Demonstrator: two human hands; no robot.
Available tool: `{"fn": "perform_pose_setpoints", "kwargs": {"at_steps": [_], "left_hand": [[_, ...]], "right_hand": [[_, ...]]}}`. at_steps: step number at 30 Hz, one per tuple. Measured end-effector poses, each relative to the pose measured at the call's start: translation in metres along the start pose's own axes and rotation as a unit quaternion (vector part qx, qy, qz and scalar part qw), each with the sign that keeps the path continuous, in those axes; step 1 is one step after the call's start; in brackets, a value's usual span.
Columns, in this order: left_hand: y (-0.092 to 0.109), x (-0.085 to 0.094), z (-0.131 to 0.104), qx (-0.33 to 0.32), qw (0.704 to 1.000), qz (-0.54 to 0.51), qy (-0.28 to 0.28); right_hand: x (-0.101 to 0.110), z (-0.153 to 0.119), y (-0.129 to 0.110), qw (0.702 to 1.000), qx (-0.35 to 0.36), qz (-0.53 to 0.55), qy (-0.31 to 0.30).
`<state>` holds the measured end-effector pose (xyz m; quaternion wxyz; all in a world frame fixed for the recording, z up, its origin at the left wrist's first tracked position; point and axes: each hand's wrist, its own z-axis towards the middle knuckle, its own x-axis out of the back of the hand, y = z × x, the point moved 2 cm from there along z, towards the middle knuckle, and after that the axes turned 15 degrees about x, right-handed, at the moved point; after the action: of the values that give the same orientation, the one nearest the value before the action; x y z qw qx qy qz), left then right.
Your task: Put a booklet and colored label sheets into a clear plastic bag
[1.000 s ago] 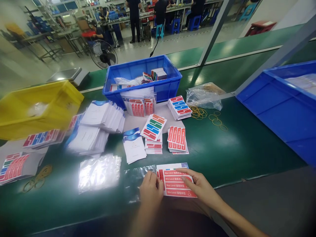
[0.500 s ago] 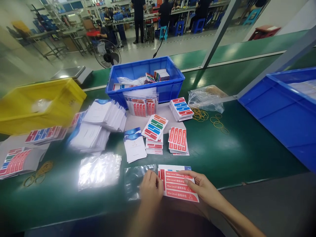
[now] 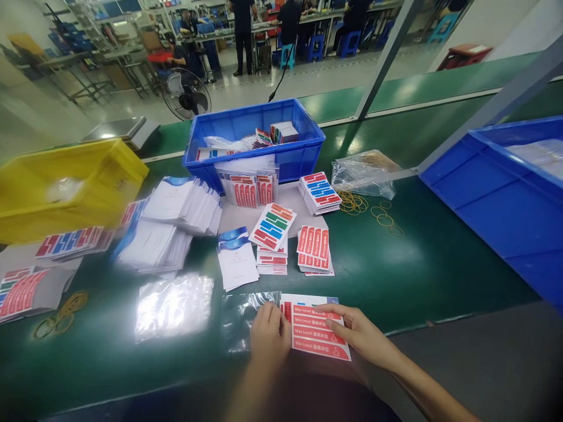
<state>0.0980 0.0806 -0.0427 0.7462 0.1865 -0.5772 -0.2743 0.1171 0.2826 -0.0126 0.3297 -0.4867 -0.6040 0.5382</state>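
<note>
My right hand (image 3: 363,331) grips a small stack of sticker sheets (image 3: 314,341), thumb on top. The top sheet is red with "Max Level" and "Min Level" strips; a white and blue edge shows behind it. My left hand (image 3: 270,334) has its fingers curled at the mouth of a clear plastic bag (image 3: 240,316) lying flat on the table. The stack's left edge meets the bag's mouth beside my left fingers; how far it reaches inside is hidden. Above lie blue-topped white leaflets (image 3: 237,264), multicoloured sticker sheets (image 3: 272,227) and red sticker sheets (image 3: 314,249).
Clear bags (image 3: 173,308) lie left, below stacked white booklets (image 3: 162,249). A blue bin (image 3: 255,114) stands behind filled bags (image 3: 248,187). Rubber bands (image 3: 352,202) lie near another sheet stack (image 3: 320,193). A yellow bin (image 3: 101,176) and another blue bin (image 3: 492,176) flank the table.
The camera view has shifted slightly, so the table items sit a little further left. Both hands, the sticker sheets and the bag keep nearly the same positions.
</note>
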Motion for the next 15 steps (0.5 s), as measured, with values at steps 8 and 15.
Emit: {"fn": "perform_pose_setpoints", "kwargs": {"at_steps": [8, 15], "left_hand": [[-0.0044, 0.0032, 0.0037, 0.022, 0.999, -0.033, -0.03], [-0.0039, 0.0008, 0.002, 0.006, 0.998, -0.043, -0.045]], "right_hand": [[0.003, 0.0031, -0.0044, 1.0, -0.003, -0.003, -0.029], [0.0018, 0.0073, 0.0039, 0.999, -0.015, 0.012, -0.033]]}}
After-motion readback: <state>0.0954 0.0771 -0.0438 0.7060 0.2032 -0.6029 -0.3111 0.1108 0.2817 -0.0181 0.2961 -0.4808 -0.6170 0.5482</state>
